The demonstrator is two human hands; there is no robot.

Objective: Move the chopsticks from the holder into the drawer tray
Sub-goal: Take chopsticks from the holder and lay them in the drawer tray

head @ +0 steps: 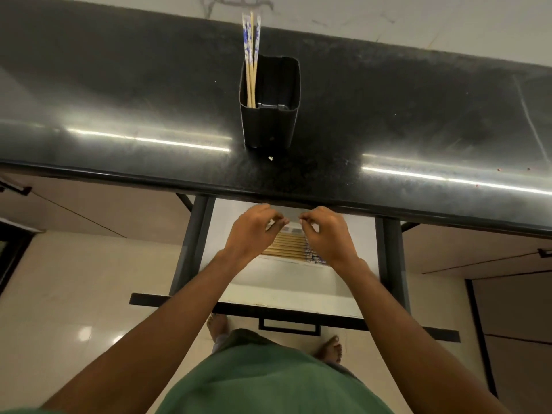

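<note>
A black square holder (270, 115) stands on the dark countertop (119, 94), with a few wooden chopsticks (251, 58) with blue-and-white tops leaning in its left corner. Below the counter edge an open white drawer (286, 294) holds a tray where several chopsticks (286, 245) lie side by side. My left hand (254, 231) and my right hand (324, 234) hover together over that row, fingers curled and pinched near each other at the back of the tray. I cannot tell whether either hand holds a chopstick.
The drawer's black front with its handle (289, 325) juts toward my body. Black rails (194, 243) flank the drawer. Beige cabinet fronts (89, 204) sit on both sides, glossy floor tiles (74, 309) below. A small white crumb (271, 158) lies before the holder.
</note>
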